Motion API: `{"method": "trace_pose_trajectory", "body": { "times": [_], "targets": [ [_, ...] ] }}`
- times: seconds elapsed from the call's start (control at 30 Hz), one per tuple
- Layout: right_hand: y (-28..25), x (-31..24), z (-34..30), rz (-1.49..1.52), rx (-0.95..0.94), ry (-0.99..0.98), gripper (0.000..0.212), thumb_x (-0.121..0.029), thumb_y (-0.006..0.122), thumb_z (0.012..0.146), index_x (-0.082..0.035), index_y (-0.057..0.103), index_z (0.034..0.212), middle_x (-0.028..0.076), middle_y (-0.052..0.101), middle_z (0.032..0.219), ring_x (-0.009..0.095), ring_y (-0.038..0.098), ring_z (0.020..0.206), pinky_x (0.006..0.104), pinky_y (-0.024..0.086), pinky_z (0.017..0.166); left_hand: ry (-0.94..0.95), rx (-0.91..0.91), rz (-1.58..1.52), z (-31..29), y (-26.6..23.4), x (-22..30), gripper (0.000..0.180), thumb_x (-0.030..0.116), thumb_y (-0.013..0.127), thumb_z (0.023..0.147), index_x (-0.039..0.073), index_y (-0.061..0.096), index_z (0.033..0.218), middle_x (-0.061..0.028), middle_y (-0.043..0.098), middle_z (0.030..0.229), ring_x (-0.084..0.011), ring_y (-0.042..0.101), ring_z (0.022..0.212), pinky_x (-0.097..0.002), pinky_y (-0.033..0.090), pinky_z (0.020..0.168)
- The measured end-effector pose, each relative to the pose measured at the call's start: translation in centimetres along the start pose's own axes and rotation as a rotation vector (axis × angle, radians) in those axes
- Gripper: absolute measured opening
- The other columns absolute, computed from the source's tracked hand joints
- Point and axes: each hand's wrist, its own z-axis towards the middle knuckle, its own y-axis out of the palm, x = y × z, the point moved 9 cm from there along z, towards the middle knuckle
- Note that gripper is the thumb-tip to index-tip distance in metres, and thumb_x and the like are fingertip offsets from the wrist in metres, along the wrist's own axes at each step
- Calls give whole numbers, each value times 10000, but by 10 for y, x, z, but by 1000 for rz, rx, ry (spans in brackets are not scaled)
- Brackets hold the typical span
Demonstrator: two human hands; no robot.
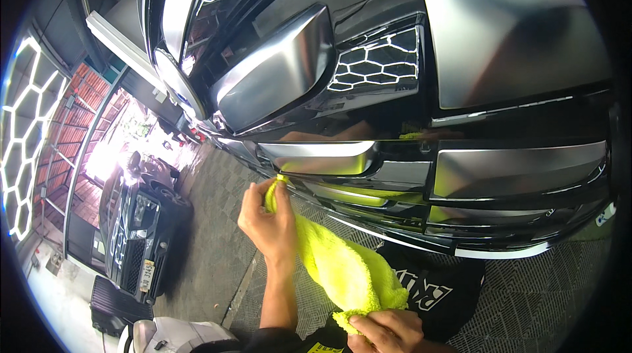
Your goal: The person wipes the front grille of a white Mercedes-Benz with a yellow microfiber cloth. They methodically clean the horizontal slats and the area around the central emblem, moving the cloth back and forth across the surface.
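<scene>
A fluffy yellow-green microfiber towel (pixel 345 267) hangs slantwise between my two hands, loosely bunched along its length. My left hand (pixel 270 221) pinches its upper end, close beside the lower silver trim on the glossy black car (pixel 388 119). At the bottom of the view my right hand (pixel 387 332) has its fingers closed round the other end, near my body. The car's shiny bodywork mirrors the towel's colour just above my left hand. I cannot tell whether the fingertips of my left hand touch the car.
Silver satin panels (pixel 513 30) stand out from the black bodywork. Another dark car (pixel 141 234) is parked at the left, by a bright doorway. Hexagonal lights (pixel 29 135) glow at the far left. Grey patterned tiles (pixel 217 221) cover the floor, and a pale object (pixel 178 336) is at lower left.
</scene>
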Motion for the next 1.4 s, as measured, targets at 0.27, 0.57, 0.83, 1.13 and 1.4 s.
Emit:
{"method": "trace_pose_trajectory", "body": {
  "times": [0.27, 0.57, 0.83, 1.13, 1.4],
  "targets": [
    [4, 2, 1, 34, 13, 3, 210, -61, 747, 898, 45, 735, 1079, 114, 689, 888, 221, 669, 656, 333, 553, 577, 126, -35, 82, -6, 7, 11, 98, 28, 742, 895, -62, 730, 930, -175, 704, 798, -341, 690, 716, -500, 512, 1107],
    [4, -1, -1, -14, 20, -36, 221, -65, 751, 896, 44, 738, 1089, 116, 678, 868, 230, 663, 647, 334, 547, 570, 149, -45, -3, -7, 4, 5, 94, 51, 765, 912, -37, 758, 942, -92, 669, 753, -146, 611, 682, -417, 523, 1074],
    [16, 6, 8, -84, 7, -11, 227, -66, 742, 896, 32, 742, 1101, 122, 692, 889, 247, 672, 673, 348, 553, 601, 169, -110, -80, -3, 1, 0, 95, 28, 765, 906, -39, 756, 971, -106, 730, 842, -190, 675, 732, -521, 461, 1170],
    [39, 3, 20, -32, -67, 15, 215, -67, 754, 887, 24, 739, 1081, 117, 694, 915, 231, 675, 680, 339, 556, 599, 578, -318, 10, 17, 2, 13, 296, -25, 809, 798, 54, 776, 1081, -72, 691, 967, -274, 673, 890, -609, 406, 1189],
    [57, -8, 39, -127, -127, -171, 182, -53, 746, 888, 35, 731, 1047, 102, 698, 965, 220, 672, 698, 334, 553, 594, 929, -449, 237, 19, 6, 25, 391, 42, 767, 746, 42, 767, 1137, -46, 633, 1015, -230, 615, 878, -676, 271, 1246]
  ]
}}
